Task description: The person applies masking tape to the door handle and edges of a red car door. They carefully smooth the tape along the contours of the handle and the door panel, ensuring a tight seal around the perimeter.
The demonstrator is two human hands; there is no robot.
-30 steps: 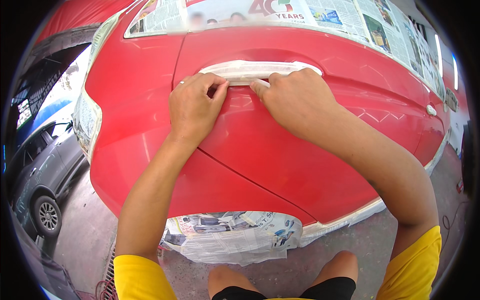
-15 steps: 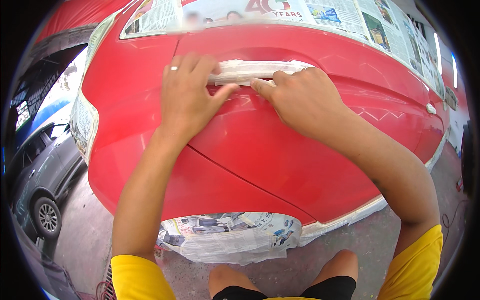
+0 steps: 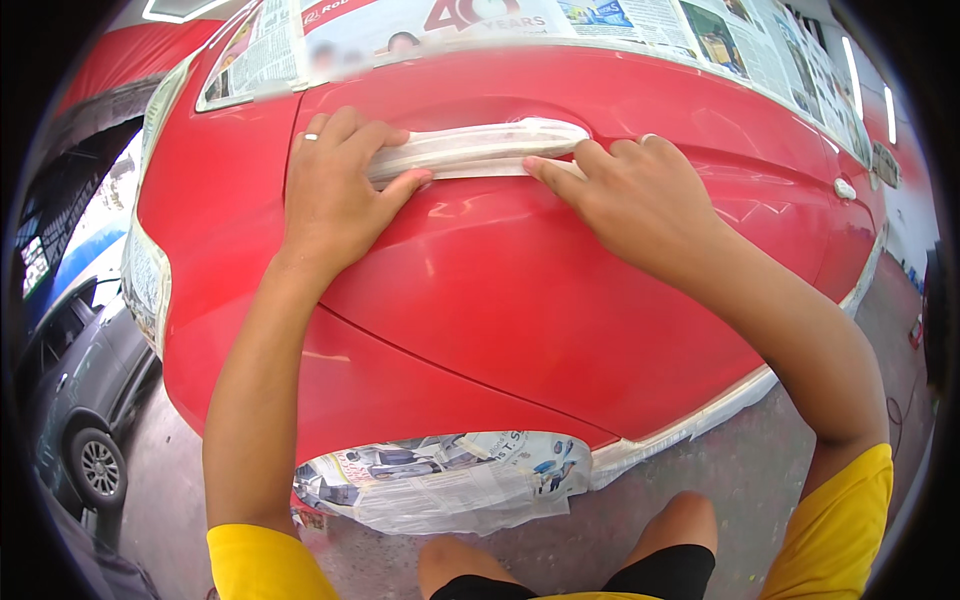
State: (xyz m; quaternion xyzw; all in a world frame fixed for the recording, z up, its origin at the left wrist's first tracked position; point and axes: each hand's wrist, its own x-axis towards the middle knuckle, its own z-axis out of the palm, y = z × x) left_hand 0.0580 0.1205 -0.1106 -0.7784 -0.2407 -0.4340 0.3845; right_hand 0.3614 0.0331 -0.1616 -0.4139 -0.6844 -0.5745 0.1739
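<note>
While both hands work at opposite ends of it, the white-taped door handle (image 3: pixel 480 145) sits high on the red car door (image 3: pixel 520 290), bridging the space between them, and along its lower edge runs a pale strip of tape (image 3: pixel 480 170). Right hand (image 3: pixel 640 190) now: thumb and curled forefinger pinch the strip towards its right end. Over to the left hand (image 3: pixel 340 190), thumb and fingers parted, spanning the handle's left end, fingertips at the upper side, thumb down by the strip; how hard they press, I cannot tell. Below the wrists, a broad, smooth sweep of red panel opens between the forearms, cut by a dark panel gap (image 3: pixel 440 365) slanting down to the right. Above, newspaper (image 3: pixel 715 40) masks the windows, its taped border well apart from the knuckles. Farther right, a smaller white-covered handle (image 3: pixel 845 188) sits near the mirror (image 3: pixel 885 165). Down low, more paper fills the wheel arch (image 3: pixel 430 490), a pale masking band (image 3: pixel 690 425) edges the sill, and grey floor (image 3: pixel 640 478) spreads beneath; off left, a grey car (image 3: pixel 85 400) stands well apart.
</note>
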